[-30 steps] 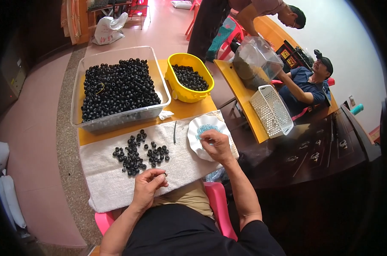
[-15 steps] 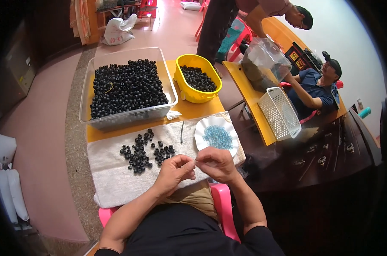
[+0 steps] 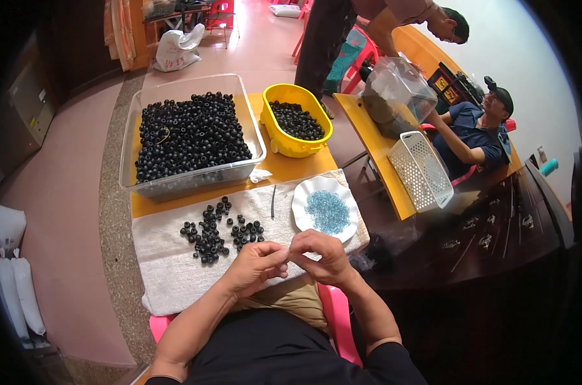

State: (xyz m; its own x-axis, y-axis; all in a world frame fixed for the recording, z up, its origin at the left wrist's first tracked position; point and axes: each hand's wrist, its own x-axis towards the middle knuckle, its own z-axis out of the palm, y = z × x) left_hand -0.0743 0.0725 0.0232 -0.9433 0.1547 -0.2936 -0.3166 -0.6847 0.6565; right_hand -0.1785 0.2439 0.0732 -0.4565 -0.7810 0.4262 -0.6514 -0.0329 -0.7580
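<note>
My left hand (image 3: pixel 260 266) and my right hand (image 3: pixel 321 255) meet over the near edge of a pale towel (image 3: pixel 166 269). Both are closed in a pinch, fingertips nearly touching. Whatever lies between them is too small to make out. Just beyond my right hand sits a white scalloped plate (image 3: pixel 302 217) with small light-blue beads (image 3: pixel 327 210) in it. Loose black beads (image 3: pixel 209 240) are scattered on the towel beyond my left hand. Between those beads and the plate lies a thin dark stick-like piece (image 3: pixel 273 202).
Behind the towel stand a clear plastic bin (image 3: pixel 129 151) and a yellow tub (image 3: pixel 293 149), both holding black beads. To the right, two people handle a clear container (image 3: pixel 400 86) at another table, beside a white perforated basket (image 3: pixel 416 170). A crumpled white tissue (image 3: pixel 260 175) lies near the bin.
Both hands have shifted slightly left and down, still pinched together. The beads, plate and containers are as before.
</note>
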